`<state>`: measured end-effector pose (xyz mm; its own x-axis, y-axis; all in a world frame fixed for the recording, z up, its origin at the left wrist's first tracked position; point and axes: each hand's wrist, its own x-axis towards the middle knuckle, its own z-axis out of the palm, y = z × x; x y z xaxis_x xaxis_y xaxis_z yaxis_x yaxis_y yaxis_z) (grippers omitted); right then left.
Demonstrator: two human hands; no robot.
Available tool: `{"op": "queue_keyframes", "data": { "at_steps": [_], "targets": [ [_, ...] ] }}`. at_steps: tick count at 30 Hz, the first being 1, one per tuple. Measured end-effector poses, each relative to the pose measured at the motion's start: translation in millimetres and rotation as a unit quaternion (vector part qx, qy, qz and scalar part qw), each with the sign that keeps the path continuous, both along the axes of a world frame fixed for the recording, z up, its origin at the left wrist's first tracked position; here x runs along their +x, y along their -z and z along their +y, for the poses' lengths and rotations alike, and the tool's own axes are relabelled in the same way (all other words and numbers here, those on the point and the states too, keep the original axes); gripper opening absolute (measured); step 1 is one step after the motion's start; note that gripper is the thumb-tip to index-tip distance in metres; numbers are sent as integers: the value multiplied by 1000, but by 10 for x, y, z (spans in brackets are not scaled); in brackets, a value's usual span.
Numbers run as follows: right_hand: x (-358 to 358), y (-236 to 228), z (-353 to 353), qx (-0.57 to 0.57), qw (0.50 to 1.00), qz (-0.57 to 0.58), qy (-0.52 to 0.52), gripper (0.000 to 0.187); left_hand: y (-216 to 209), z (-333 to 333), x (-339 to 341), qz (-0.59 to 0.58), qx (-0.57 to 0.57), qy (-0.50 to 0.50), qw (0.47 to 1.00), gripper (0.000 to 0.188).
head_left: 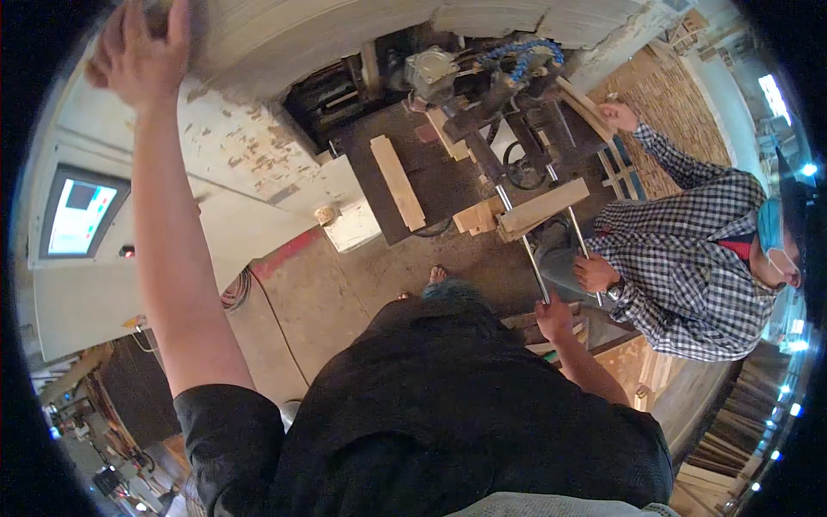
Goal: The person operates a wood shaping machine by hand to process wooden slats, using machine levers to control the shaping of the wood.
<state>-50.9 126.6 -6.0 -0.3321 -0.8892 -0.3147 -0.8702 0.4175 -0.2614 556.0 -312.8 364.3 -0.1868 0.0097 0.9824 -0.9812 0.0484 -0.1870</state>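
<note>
Closest, the right hand (554, 319) is curled round the end of a metal rail (535, 269); beyond it, a wooden block (544, 209) lies across that rail. Farther off, the left hand (142, 56), fingers apart, reaches up by a pale panel (284, 34), contact unclear.

Slim, shiny silver rail (535, 269), straight, aslant beneath a pale wooden block (550, 208)
</note>
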Motion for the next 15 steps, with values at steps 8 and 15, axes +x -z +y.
{"op": "queue_keyframes", "data": {
  "at_steps": [8, 15],
  "targets": [
    [34, -96, -36, 37, 998, -48, -12, 30, -76, -131, 448, -103, -44, -152, 982, 47],
    [50, -196, -105, 106, 993, -56, -11, 42, -87, -93, 558, -54, 22, -104, 993, 55]
  ]
}}
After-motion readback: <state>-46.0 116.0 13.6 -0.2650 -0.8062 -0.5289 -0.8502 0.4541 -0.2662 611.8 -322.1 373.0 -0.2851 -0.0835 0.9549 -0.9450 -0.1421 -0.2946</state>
